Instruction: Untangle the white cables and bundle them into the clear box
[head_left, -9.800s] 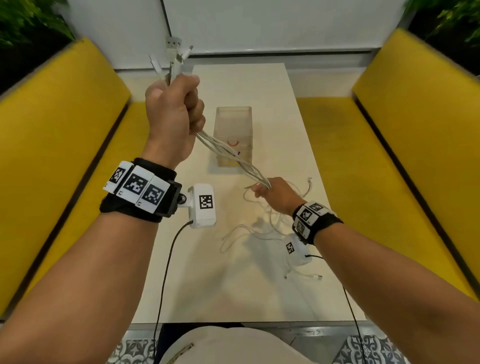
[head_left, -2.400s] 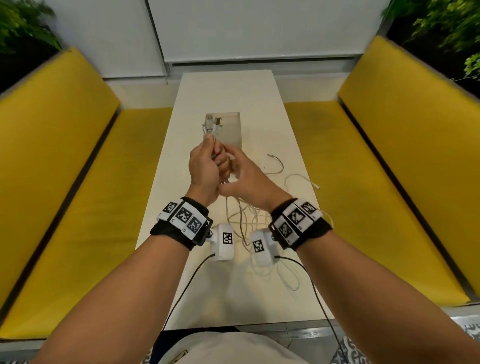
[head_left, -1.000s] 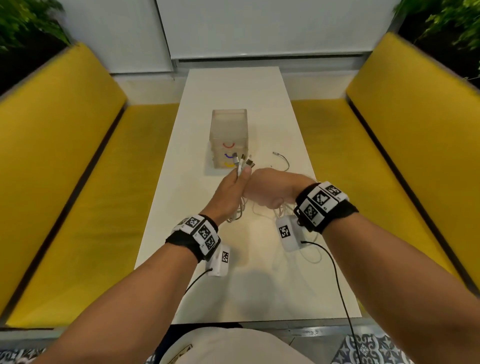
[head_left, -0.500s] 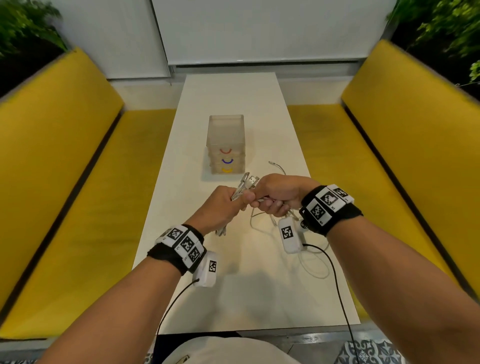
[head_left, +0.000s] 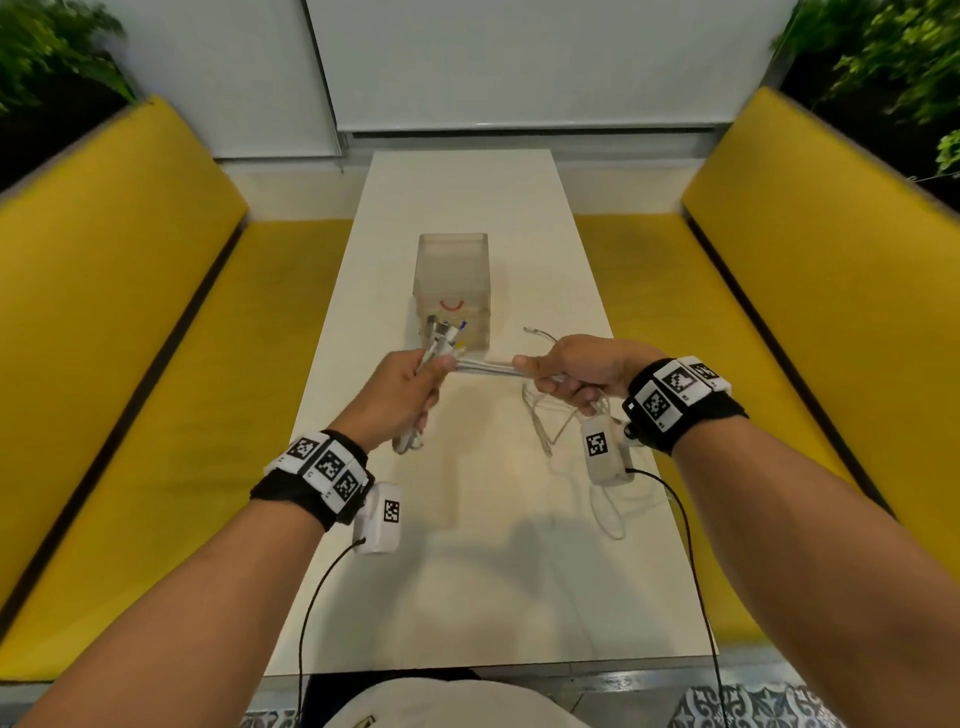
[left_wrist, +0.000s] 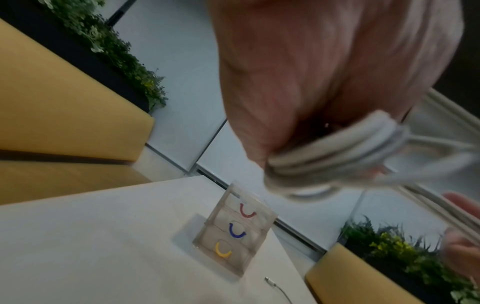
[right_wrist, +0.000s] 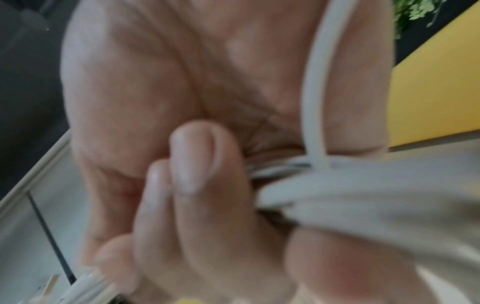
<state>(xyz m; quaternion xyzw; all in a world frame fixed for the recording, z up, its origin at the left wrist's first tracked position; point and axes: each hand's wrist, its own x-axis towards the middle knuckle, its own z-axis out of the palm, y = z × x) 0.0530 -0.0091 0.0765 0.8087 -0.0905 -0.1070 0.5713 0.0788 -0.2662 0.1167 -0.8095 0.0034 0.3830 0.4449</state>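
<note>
Several white cables (head_left: 485, 368) stretch taut between my two hands above the white table (head_left: 467, 571). My left hand (head_left: 410, 387) grips the bundle near its plug ends (head_left: 441, 332), which stick up past the fist; a short loop hangs below it. In the left wrist view the white cables (left_wrist: 335, 152) are folded inside the left hand (left_wrist: 324, 72). My right hand (head_left: 576, 371) is curled round the same strands, and slack cable (head_left: 545, 421) droops from it onto the table. The right wrist view shows the fingers (right_wrist: 197, 164) closed over the white cables (right_wrist: 363, 195). The clear box (head_left: 452, 288) stands just beyond my left hand.
The clear box (left_wrist: 235, 232) bears red, blue and yellow curved marks on its front. One loose cable end (head_left: 537, 332) lies on the table right of the box. Yellow benches (head_left: 130, 338) flank the narrow table on both sides. Thin black wrist-camera leads (head_left: 691, 545) hang near the table's front edge.
My hands have drawn apart, the left going left and the right going right. The cables between them, bunched half a second ago, are now pulled into a straight span.
</note>
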